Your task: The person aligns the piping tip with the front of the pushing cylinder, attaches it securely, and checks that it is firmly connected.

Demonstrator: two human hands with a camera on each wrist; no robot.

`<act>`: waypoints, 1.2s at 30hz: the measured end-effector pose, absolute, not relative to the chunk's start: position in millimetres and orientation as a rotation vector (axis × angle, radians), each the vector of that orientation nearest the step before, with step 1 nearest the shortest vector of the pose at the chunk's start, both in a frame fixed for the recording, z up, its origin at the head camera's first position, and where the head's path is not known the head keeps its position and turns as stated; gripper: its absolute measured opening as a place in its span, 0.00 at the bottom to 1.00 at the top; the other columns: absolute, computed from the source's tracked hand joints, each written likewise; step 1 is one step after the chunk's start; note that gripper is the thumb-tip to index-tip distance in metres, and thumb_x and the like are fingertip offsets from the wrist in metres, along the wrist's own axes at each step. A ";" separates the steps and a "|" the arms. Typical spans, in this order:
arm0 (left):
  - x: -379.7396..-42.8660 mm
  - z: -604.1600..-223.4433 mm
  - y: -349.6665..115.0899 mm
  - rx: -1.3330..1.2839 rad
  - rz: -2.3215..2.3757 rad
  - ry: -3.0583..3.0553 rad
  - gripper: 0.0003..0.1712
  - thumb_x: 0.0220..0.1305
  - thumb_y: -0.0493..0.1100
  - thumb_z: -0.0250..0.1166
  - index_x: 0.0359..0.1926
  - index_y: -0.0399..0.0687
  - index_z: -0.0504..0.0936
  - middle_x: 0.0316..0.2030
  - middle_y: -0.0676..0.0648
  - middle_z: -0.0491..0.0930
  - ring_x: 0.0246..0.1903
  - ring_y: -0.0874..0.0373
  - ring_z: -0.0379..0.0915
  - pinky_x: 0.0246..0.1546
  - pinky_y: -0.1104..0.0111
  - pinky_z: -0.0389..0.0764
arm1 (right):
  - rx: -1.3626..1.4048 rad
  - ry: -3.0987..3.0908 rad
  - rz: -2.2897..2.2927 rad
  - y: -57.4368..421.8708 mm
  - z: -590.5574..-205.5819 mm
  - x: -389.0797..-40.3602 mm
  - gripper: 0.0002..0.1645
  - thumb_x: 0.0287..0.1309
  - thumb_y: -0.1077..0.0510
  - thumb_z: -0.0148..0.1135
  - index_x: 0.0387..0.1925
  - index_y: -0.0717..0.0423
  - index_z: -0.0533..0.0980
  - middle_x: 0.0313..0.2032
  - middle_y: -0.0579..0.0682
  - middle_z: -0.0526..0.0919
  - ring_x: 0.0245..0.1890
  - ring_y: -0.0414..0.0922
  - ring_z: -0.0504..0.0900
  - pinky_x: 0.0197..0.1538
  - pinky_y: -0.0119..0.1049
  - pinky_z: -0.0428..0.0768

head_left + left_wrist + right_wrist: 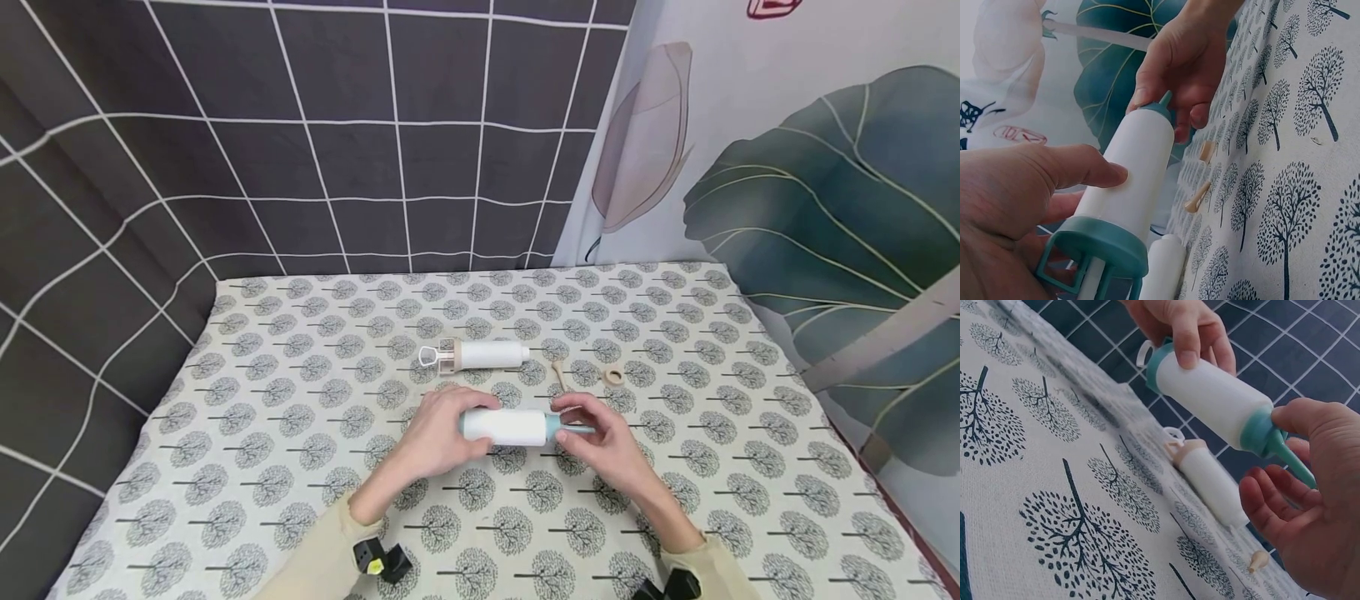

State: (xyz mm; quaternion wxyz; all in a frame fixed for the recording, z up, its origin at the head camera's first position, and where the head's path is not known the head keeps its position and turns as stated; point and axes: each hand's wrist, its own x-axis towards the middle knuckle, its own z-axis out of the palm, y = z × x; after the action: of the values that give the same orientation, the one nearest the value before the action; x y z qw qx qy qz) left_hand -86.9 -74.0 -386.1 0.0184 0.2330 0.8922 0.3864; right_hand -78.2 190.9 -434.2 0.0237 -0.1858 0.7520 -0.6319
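Note:
A white piping syringe with teal ends is held between both hands over the cloth. My left hand grips its barrel near the handle end, thumb laid along the white side. At the other end, my right hand holds the teal collar with thumb and fingers. From that collar a slim teal nozzle points toward the right palm. In the left wrist view, the teal plunger frame sticks out behind the left hand.
Behind the hands lies a second white syringe with a beige end and a loop handle. To its right are a loose beige nozzle and a beige ring. A tree-print cloth covers the table; a dark checked curtain hangs behind.

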 end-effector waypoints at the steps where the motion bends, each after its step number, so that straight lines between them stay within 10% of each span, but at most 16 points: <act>1: -86.9 -386.0 -74.1 0.721 1.200 2.772 0.26 0.45 0.35 0.79 0.49 0.47 0.85 0.49 0.48 0.84 0.47 0.50 0.76 0.55 0.48 0.69 | -0.614 2.322 -1.976 190.8 -434.9 -78.5 0.23 0.56 0.73 0.64 0.55 0.71 0.72 0.52 0.71 0.75 0.47 0.46 0.80 0.49 0.36 0.82; 36: -86.5 -388.4 -75.7 0.750 1.218 2.761 0.25 0.45 0.36 0.79 0.49 0.46 0.85 0.48 0.47 0.85 0.44 0.52 0.76 0.52 0.49 0.70 | -0.540 2.328 -1.932 189.2 -437.1 -76.8 0.19 0.58 0.69 0.67 0.52 0.67 0.77 0.48 0.64 0.81 0.44 0.46 0.83 0.47 0.39 0.83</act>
State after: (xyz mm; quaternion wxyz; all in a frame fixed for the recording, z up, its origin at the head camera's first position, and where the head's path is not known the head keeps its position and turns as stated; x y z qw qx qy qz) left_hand -86.5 -75.7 -388.4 0.0160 0.2412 0.8877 0.3918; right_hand -76.8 189.2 -437.1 0.0342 -0.1756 0.7570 -0.6284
